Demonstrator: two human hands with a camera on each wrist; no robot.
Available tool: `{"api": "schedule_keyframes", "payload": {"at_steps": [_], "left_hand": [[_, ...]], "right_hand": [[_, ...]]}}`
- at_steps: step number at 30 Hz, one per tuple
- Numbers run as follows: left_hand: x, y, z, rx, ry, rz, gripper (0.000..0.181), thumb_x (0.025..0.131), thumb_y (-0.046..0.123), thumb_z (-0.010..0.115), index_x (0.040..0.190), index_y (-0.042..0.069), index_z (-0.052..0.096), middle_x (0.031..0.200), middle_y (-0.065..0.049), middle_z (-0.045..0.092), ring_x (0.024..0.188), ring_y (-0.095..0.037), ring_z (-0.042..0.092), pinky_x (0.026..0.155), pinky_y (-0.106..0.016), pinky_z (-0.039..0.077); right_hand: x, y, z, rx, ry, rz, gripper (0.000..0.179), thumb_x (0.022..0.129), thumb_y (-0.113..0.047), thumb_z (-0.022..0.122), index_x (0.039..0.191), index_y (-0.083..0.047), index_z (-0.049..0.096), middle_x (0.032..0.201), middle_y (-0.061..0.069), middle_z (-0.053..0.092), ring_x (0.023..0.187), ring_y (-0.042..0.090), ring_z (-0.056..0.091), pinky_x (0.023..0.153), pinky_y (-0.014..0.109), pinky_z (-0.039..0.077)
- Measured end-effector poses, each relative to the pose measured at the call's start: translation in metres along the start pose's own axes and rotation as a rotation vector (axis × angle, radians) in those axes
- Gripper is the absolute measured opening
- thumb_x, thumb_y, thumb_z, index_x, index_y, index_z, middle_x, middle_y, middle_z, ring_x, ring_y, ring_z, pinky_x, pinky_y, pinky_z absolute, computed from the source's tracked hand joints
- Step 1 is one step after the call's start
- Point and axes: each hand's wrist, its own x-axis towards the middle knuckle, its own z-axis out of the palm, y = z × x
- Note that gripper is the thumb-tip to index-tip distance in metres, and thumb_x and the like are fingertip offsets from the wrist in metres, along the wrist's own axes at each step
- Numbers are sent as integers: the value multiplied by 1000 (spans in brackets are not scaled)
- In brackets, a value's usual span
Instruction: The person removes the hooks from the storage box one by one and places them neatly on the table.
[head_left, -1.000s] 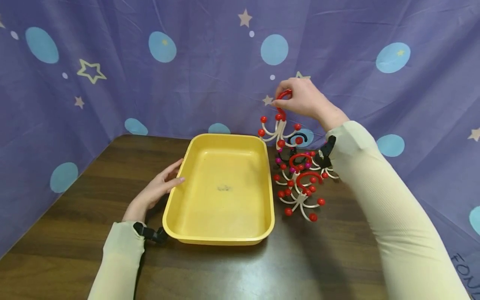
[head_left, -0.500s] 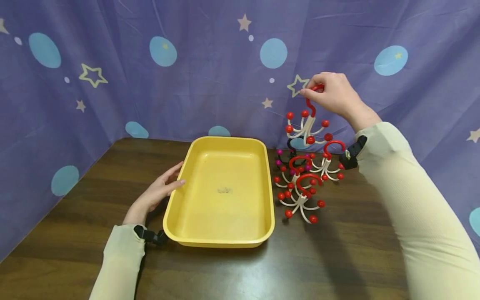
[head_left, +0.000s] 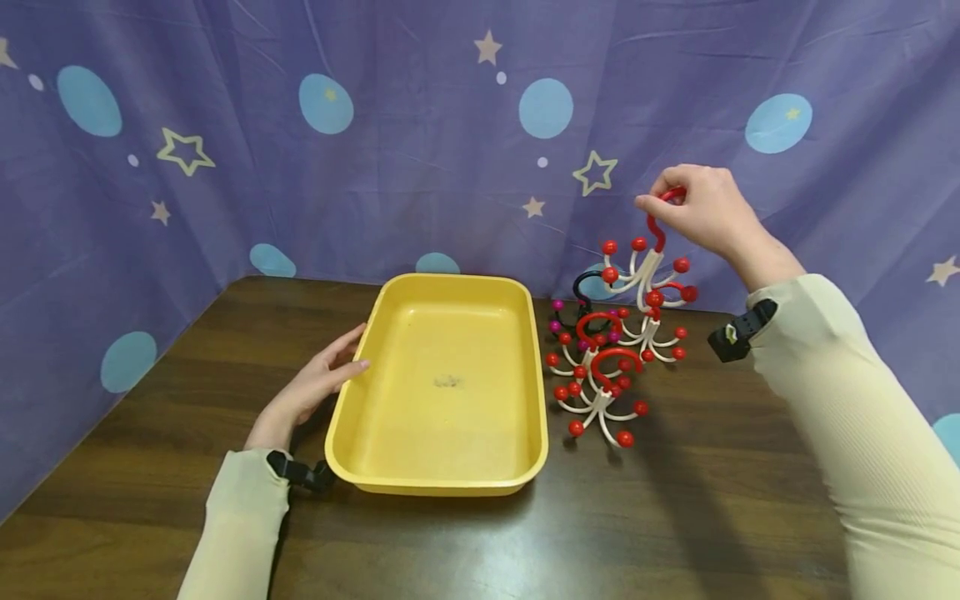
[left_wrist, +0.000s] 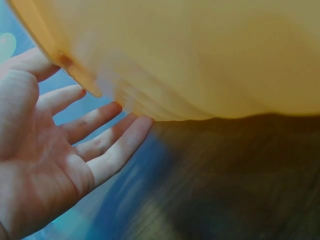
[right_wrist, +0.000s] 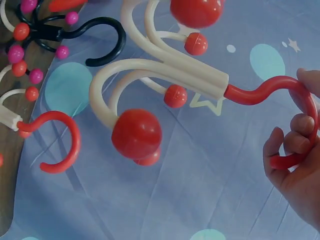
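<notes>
My right hand (head_left: pixel 708 207) grips the red hook of a white multi-arm hanger (head_left: pixel 647 271) with red ball tips, holding it up over the right side of the table. In the right wrist view the fingers wrap the curved hook, while the white arms hang away from the hand. Below, three similar red-hooked hangers (head_left: pixel 602 402) stand close together on the table. A black hanger with magenta balls (right_wrist: pixel 47 32) is behind them. On the left, my left hand (head_left: pixel 311 387) touches the side of a yellow tray (head_left: pixel 437 486), thumb at the rim, fingers straight along the outer wall.
The tray, with a small dark mark on its floor, sits in the middle of the brown wooden table (head_left: pixel 420 550), left of the hangers. A purple curtain (head_left: pixel 420 200) with stars and blue dots closes off the back and sides.
My right hand has carried the hanger rightward, away from the tray's back right corner, rising and then lowering slightly. The left hand and tray stay where they were.
</notes>
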Motion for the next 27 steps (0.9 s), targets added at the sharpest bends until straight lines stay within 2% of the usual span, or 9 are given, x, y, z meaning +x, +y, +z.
{"api": "schedule_keyframes", "payload": {"at_steps": [14,27], "left_hand": [[0,0,0,-11,-2,4,68,92,25,53,147,24,13,139,-19,33,106,-15,52,79,-30,50],[1,0,0,-18,-3,7,68,93,25,53,147,24,13,139,-20,32,104,-13,53,79,-29,50]], "right_hand": [[-29,23,6,-14,-35,18,29,86,-36,57,77,-8,62,73,8,58,70,22,46,63,34,33],[-55,42,25,-40,-49,12,24,85,-32,61,73,-11,62,71,6,56,66,21,45,62,34,34]]}}
